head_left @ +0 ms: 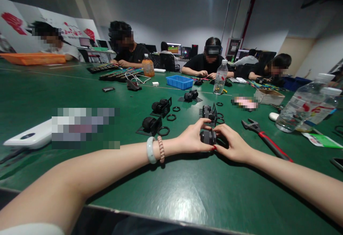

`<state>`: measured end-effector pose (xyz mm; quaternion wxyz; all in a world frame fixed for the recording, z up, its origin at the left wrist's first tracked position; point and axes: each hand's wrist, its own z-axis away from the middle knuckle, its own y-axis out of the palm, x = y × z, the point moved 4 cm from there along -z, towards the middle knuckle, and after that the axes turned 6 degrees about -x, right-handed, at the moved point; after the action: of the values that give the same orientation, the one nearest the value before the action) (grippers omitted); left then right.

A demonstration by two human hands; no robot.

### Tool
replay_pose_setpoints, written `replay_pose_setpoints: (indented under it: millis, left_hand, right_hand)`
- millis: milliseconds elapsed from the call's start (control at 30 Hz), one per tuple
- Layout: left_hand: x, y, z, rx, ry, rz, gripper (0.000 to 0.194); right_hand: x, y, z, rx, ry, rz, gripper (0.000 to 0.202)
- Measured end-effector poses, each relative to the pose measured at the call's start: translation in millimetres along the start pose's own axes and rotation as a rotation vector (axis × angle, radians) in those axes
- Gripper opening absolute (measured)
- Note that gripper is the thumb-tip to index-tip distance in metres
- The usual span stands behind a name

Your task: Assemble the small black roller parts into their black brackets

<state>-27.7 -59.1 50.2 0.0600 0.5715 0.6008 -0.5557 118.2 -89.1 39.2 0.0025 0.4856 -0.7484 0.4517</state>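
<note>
Low over the green table, a black cylindrical part (207, 137) is gripped between my two hands. Fingers and thumb of my left hand (191, 136) wrap its left side. My right hand (233, 145) pinches it from the right, with the thumb tip close to the left thumb; whether a smaller piece is between those fingers is hidden. Just beyond them lies a similar black part on a plate (208, 112), beside black rings (220, 116). Left of my hands are more black parts (150, 125) with slotted plates, and loose black rings (163, 131).
An adjustable wrench (268, 140) with red-black handles lies to the right, near large plastic bottles (297, 103). A white device (32, 133) lies at left. Farther back are a blue tray (179, 82), a water bottle (220, 78), an orange drink bottle (148, 66) and several people working.
</note>
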Motion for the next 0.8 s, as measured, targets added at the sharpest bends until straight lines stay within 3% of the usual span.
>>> replay_pose_setpoints:
  millis: [467, 800]
  left_hand:
    - [-2.7, 1.5, -0.6, -0.016, -0.018, 0.031, 0.076]
    - [-4.5, 1.5, -0.9, -0.001, -0.011, 0.014, 0.075]
  right_hand:
    - [-2.6, -1.3, 1.0, -0.017, -0.008, 0.012, 0.032]
    - [2.3, -1.3, 1.3, -0.032, -0.019, -0.111, 0.053]
